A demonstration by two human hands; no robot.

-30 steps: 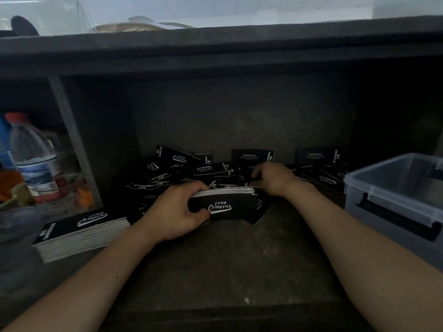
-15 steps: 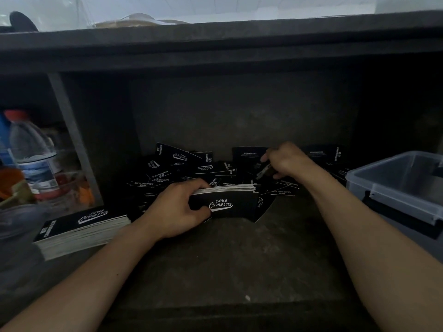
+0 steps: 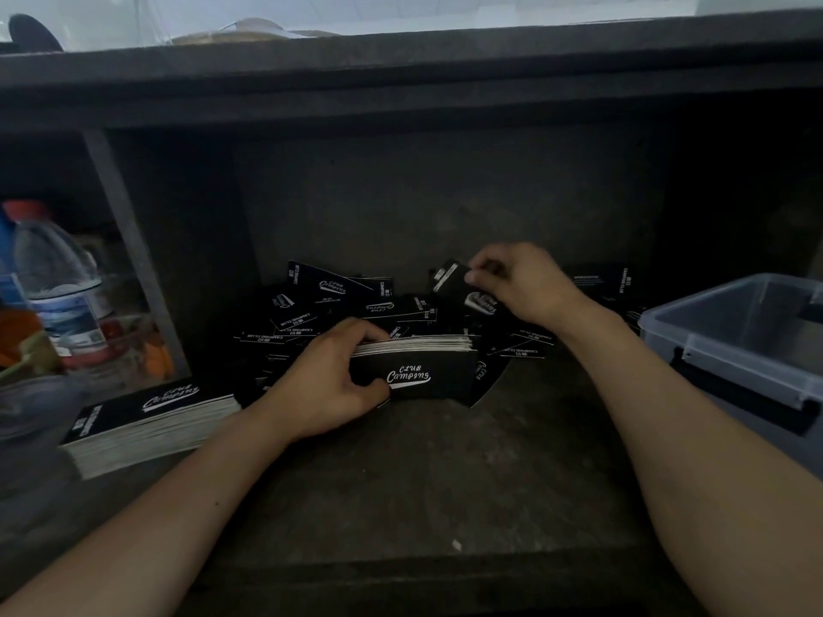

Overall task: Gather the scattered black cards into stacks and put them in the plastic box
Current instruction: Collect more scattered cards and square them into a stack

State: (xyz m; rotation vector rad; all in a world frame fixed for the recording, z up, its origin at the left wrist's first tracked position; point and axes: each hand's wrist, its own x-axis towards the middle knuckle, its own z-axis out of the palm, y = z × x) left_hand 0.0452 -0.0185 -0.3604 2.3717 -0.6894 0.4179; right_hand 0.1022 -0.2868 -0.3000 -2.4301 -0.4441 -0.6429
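Black cards with white "Club Camping" print lie scattered [image 3: 338,300] at the back of a dark shelf recess. My left hand [image 3: 329,380] grips a thick stack of these cards [image 3: 427,371] standing on its long edge on the shelf. Above and behind that stack my right hand [image 3: 525,282] pinches a few loose cards [image 3: 454,282], lifted off the pile. A finished stack [image 3: 147,416] lies flat at the left. The clear plastic box [image 3: 730,340] stands open at the right.
The dark shelf floor [image 3: 423,483] runs toward me; a thick shelf top [image 3: 401,82] overhangs it. A vertical divider [image 3: 133,251] closes off the left, with a water bottle [image 3: 58,287] and orange items behind it. More cards [image 3: 605,282] lean on the back wall near the box.
My right hand has risen from the pile, moved right and back, and now holds loose cards in the air. My left hand and its stack have stayed put.
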